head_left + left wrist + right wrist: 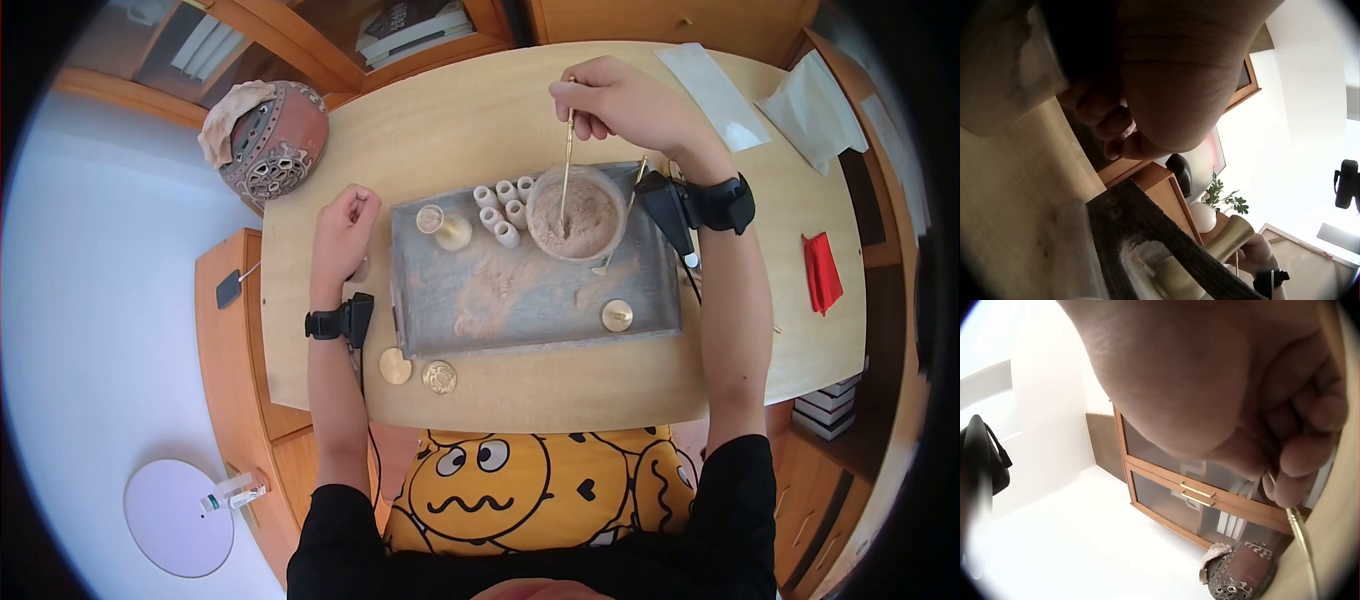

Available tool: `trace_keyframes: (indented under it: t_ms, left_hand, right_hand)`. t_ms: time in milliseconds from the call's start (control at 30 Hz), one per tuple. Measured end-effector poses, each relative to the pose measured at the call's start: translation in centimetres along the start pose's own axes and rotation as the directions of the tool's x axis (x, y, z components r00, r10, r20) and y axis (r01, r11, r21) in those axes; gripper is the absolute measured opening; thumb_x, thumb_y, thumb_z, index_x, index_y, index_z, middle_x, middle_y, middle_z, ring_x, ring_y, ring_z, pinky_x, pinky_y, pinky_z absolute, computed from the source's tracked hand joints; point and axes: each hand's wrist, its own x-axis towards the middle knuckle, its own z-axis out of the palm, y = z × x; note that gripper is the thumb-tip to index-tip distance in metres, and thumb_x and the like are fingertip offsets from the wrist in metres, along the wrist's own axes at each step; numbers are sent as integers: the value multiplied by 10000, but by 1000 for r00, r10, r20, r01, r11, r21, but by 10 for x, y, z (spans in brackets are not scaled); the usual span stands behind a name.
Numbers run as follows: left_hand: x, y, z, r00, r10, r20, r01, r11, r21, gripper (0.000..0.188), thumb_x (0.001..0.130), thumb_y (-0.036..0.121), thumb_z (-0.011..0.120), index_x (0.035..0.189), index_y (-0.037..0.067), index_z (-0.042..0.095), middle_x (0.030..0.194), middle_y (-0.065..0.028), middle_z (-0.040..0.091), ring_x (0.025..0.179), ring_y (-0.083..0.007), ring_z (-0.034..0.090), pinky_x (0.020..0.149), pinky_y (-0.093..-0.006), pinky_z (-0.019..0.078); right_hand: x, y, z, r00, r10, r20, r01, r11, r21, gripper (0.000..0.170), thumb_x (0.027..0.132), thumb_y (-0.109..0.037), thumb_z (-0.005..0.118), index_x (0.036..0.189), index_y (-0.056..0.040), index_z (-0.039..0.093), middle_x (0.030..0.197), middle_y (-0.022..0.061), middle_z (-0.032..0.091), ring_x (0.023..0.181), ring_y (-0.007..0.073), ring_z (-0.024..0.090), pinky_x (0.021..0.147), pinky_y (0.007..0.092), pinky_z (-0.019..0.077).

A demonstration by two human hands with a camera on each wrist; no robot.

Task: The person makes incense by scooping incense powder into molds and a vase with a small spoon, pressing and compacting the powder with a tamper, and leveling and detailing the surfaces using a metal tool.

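Note:
My right hand (pixel 625 105) pinches a slim brass rod (pixel 569 160) between thumb and fingers. The rod stands nearly upright, its lower end in the pale brown powder (pixel 590 215) of a clear round tub (pixel 532 232). In the right wrist view the rod's ringed shaft (pixel 1297 528) runs down from the fingertips. My left hand (pixel 345 235) is curled and holds nothing visible, beside the left edge of a grey wooden tray (pixel 440 335). The left wrist view shows its fingers (pixel 1107 122) folded toward the palm.
In the tray stand a brass vessel (pixel 455 233) topped with powder, several small pale tubes (pixel 507 234) and a knobbed brass lid (pixel 617 316). Two brass discs (pixel 395 366) lie in front. A red pouch (pixel 822 273) lies right; a carved pot (pixel 290 140) stands back left.

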Motion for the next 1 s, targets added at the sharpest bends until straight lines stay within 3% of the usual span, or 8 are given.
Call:
trace_keyframes:
  t_ms: [333,400,667,767,833,900,933,1000]
  left_hand:
    - [2,-6,1,1000,-1,9,1,1000,-16,153,944,121,595,857,-5,591,595,40,466,542,-26,379,481,-236,293]
    - [1,-3,1,1000,-7,7,7,1000,-18,151,945,121,594,857,-2,592,595,44,462,544,-24,377,482,-234,291]
    - [0,2,-2,1000,-16,5,16,1000,-10,154,951,127,590,859,3,594,594,53,447,543,-23,366,484,-232,285]
    - [1,2,-2,995,-77,70,76,997,15,139,969,130,586,896,11,593,716,66,491,633,-11,395,553,-201,307]
    - [1,0,0,1000,-24,10,25,1000,-17,162,953,132,592,858,1,593,591,50,452,537,-26,368,479,-233,287]
    - [0,1,0,1000,-18,11,18,1000,-19,162,954,132,591,860,0,592,590,48,453,534,-27,370,477,-233,288]
    - [1,2,0,1000,-9,12,9,1000,-23,162,954,132,591,861,-1,591,590,47,455,531,-29,371,476,-233,290]
    - [1,4,0,1000,-8,11,8,1000,-2,160,955,131,589,865,-1,591,590,47,456,531,-29,374,475,-233,291]
  right_hand:
    - [0,-1,-2,993,45,-112,-27,988,155,316,987,-294,530,803,-56,625,646,-14,565,587,59,472,568,220,396]
    - [1,-3,1,990,0,-141,19,991,134,338,945,-316,537,837,-18,657,691,29,632,642,94,553,621,251,452]
    - [3,-6,15,981,-45,-191,53,998,39,368,949,-317,516,850,9,654,708,63,654,636,135,590,630,288,479]
    - [2,-10,17,975,-70,-211,74,997,12,373,951,-312,515,849,20,653,709,74,658,649,150,610,634,301,487]
    - [-2,-14,20,974,-82,-213,86,996,8,376,951,-309,516,848,26,651,710,82,658,659,158,622,636,309,491]
    - [-7,-24,21,963,-140,-229,132,990,-48,363,941,-285,533,833,46,640,703,136,656,655,229,639,642,353,497]
    - [-6,-24,22,963,-141,-230,133,990,-50,363,941,-285,533,833,46,640,703,136,656,655,229,639,642,353,497]
    - [-6,-23,25,934,-280,-222,226,944,-240,328,979,-263,537,859,29,625,684,53,612,641,117,582,602,267,461]
